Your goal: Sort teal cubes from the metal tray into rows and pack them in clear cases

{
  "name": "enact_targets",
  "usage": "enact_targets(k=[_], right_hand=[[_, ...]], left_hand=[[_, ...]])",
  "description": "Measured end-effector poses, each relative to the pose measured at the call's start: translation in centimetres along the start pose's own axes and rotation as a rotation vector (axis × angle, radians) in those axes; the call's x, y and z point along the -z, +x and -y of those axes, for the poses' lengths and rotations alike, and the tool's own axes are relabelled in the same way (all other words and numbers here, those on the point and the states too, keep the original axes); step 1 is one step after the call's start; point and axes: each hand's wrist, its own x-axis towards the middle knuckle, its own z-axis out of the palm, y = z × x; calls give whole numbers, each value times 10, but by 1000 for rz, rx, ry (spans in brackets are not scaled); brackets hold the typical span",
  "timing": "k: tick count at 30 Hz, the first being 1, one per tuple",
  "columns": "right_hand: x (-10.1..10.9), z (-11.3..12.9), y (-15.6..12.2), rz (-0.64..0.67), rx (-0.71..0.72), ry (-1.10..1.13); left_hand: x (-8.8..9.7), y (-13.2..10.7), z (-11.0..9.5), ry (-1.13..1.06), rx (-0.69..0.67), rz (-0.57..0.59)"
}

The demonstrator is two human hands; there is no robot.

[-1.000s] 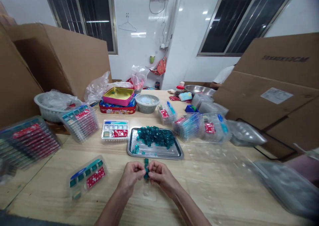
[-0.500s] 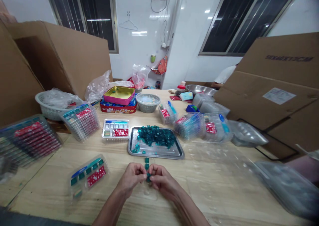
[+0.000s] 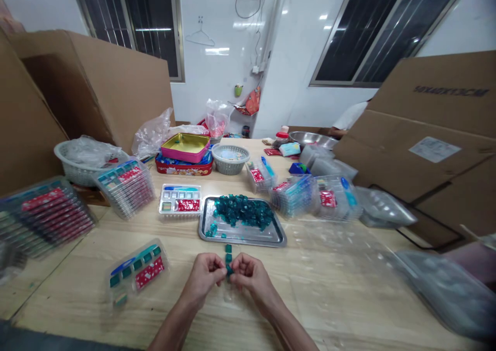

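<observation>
A short column of small teal squares runs toward me on the table between my hands. My left hand is closed, thumb against forefinger, at the near end of this column. Opposite it, my right hand pinches at a dark teal square, and both sets of fingertips nearly meet there. Which fingers bear on that square is partly hidden. Just beyond lies a metal tray with a heap of glossy teal squares. To the left, a clear blister pack holds teal squares, a blue pen and a red patterned packet.
Stacks of filled clear packs stand left, with others right of the tray. A single pack lies behind. Clear plastic trays sit at right. Tins, a grey basket and cardboard boxes border the table.
My right hand has shifted slightly left and up, and its fingers have lifted a little. My left hand has barely moved. The packs and the tray stay put.
</observation>
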Motion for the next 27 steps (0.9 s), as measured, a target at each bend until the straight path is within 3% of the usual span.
enact_targets(k=[5, 11, 18, 27], right_hand=[[6, -4, -3, 176, -163, 338], [6, -2, -5, 259, -159, 298], [2, 13, -7, 166, -210, 20], [5, 4, -6, 147, -166, 54]], left_hand=[[-2, -4, -9, -50, 1, 93], [1, -5, -9, -80, 21, 152], [2, -3, -1, -67, 30, 111], [1, -3, 1, 16, -9, 122]])
